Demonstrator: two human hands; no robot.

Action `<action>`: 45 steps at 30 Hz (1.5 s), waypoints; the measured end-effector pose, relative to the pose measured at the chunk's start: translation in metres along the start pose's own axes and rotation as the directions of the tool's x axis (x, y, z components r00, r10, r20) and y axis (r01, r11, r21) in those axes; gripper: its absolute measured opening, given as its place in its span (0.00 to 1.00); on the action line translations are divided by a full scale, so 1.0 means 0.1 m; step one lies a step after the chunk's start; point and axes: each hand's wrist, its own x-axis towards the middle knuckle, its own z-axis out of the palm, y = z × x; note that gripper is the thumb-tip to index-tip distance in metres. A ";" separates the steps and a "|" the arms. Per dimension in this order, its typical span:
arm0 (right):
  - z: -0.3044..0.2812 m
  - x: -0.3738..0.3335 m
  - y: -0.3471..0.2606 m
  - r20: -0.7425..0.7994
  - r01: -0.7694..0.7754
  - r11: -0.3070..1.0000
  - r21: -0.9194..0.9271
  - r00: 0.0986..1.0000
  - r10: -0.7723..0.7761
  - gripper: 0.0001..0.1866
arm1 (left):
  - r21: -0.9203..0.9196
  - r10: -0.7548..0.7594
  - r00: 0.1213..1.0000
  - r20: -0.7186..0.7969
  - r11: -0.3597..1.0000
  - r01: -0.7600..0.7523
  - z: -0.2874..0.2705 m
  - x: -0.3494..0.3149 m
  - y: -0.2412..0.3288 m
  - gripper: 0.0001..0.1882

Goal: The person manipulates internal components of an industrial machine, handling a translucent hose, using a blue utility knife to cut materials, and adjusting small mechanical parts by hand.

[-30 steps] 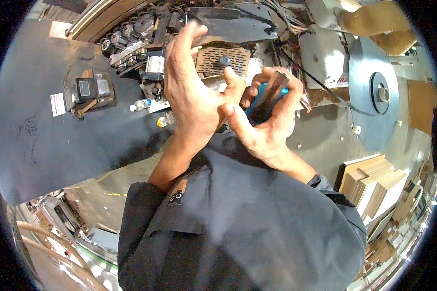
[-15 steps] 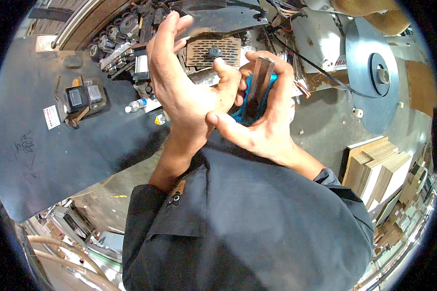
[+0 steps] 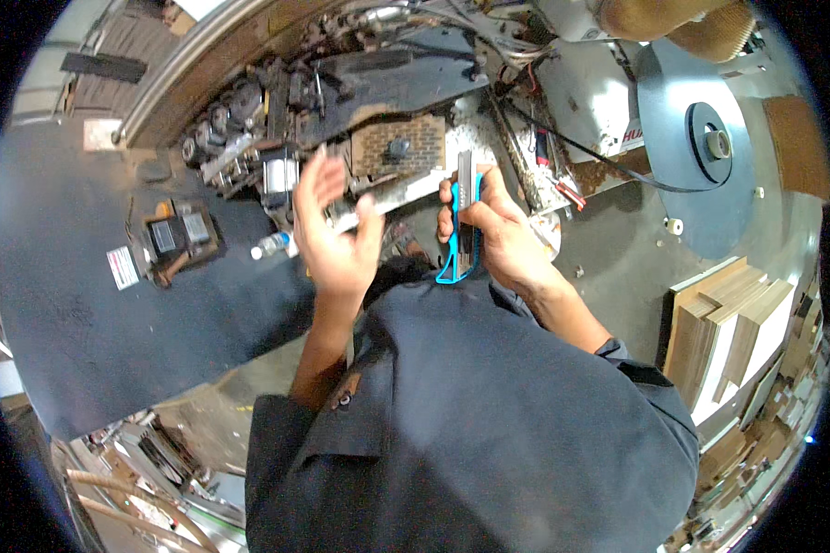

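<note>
My right hand (image 3: 515,241) is wrapped round a blue-framed hand tool (image 3: 454,226) with a grey metal bar along its middle. The tool stands nearly upright just in front of my dark shirt (image 3: 526,387), its bar pointing away from me. What kind of tool it is does not show clearly. To the left, apart from the tool, my left hand (image 3: 339,247) is raised with its thumb spread from the fingers. It holds nothing, and its fingertips are blurred by motion.
Beyond my hands is machinery with a slotted metal plate (image 3: 415,138). A dark table (image 3: 92,341) on the left bears a boxy device (image 3: 183,232) and a plastic bottle (image 3: 271,244). At right are a large grey disc (image 3: 669,120) and stacked boards (image 3: 733,323).
My hands have drawn apart; the left thumb and wrist were close against the right hand before. The tool has turned, so its blue frame shows side-on. The view has shifted slightly.
</note>
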 end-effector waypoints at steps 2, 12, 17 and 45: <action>-0.15 0.06 0.00 0.018 0.028 0.999 -0.032 0.999 -0.027 0.21 | 0.092 -0.166 0.985 0.055 0.983 0.160 -0.23 -0.28 -0.14 0.31; -0.52 0.72 0.16 0.198 -0.039 0.991 0.127 0.980 0.013 0.31 | 0.335 -0.742 0.660 -0.121 0.595 0.730 -1.35 -1.79 -0.11 0.23; -0.09 1.02 0.01 0.427 0.155 0.987 0.033 0.891 -0.154 0.41 | 0.489 -0.353 0.929 0.112 0.834 0.258 -0.94 -0.90 -0.13 0.25; 1.62 2.02 1.46 0.310 -0.397 0.918 -0.022 0.870 0.384 0.33 | -0.846 -0.350 0.840 0.416 0.191 0.498 -1.16 0.56 -2.50 0.29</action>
